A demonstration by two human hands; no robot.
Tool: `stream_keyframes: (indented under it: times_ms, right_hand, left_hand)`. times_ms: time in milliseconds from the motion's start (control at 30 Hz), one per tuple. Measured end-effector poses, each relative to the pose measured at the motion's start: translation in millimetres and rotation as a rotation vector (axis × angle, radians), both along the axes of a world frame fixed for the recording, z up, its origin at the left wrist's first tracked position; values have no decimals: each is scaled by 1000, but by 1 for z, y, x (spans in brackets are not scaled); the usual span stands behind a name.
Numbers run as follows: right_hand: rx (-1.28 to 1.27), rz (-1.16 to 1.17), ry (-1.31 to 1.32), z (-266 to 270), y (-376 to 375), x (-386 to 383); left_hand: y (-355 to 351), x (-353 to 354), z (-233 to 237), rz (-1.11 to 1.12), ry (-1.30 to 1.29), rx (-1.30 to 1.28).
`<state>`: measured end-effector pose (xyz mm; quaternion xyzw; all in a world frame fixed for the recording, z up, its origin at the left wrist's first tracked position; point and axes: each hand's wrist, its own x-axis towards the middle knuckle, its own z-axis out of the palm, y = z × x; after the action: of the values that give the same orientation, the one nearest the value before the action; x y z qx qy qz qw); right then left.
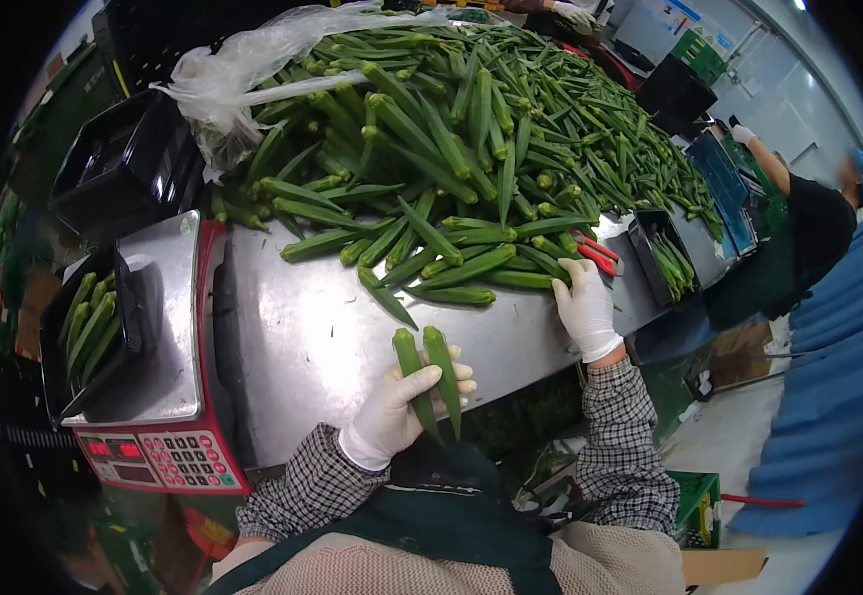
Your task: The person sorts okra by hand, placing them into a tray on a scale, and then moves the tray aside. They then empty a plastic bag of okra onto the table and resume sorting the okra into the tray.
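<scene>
Two okra pods point(438, 349) stand side by side in my left hand point(392, 407), thumb across them and stem ends up. My gloved right hand point(586, 310) reaches to the near edge of the okra pile point(451, 149), its thumb and fingers closed around the end of an okra pod point(543, 260) lying there. Just beyond that hand lies a red-handled tool point(598, 256), its other end hidden among the pods. Several loose pods rest on the metal table point(293, 347) in front of the pile.
At left, a red scale point(159, 458) carries a black tray point(99, 342) with okra in it. Empty black trays point(119, 164) are stacked behind it, near clear plastic film point(223, 89). Another okra tray point(665, 258) sits to the right. A co-worker point(799, 228) stands at far right.
</scene>
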<state>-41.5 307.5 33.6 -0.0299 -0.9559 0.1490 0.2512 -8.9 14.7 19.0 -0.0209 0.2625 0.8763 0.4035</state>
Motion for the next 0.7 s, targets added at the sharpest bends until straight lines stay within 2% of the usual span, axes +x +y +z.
stream_keyframes:
  times_ms: [33, 67, 100, 167, 233, 300, 367, 433, 500, 600, 700]
  right_hand:
    - [-5, 11, -49, -1, 10, 0]
    - [-53, 55, 14, 5, 16, 4]
    - [-209, 26, 29, 14, 20, 14]
    - [-329, 20, -129, 56, 23, 46]
    - [-461, 113, -428, 75, 40, 75]
    - [-234, 96, -456, 80, 33, 85]
    - [-273, 77, -364, 69, 17, 75]
    - [-185, 176, -95, 39, 7, 50]
    - [100, 154, 26, 22, -1, 21]
    - [250, 247, 42, 11, 5, 5]
    - [-602, 22, -246, 39, 15, 23]
  left_hand:
    - [1, -1, 0, 3, 5, 0]
    - [1, -2, 0, 9, 10, -2]
    - [0, -1, 0, 16, 10, -5]
    - [1, -1, 0, 29, 5, -11]
    - [1, 0, 2, 41, 4, -18]
    - [3, 0, 1, 50, 2, -14]
    - [4, 0, 1, 51, 5, -9]
    - [3, 0, -1, 53, 11, -6]
    - [2, 1, -2, 53, 4, -12]
    - [2, -1, -2, 53, 22, -7]
    - [3, 0, -2, 63, 27, -13]
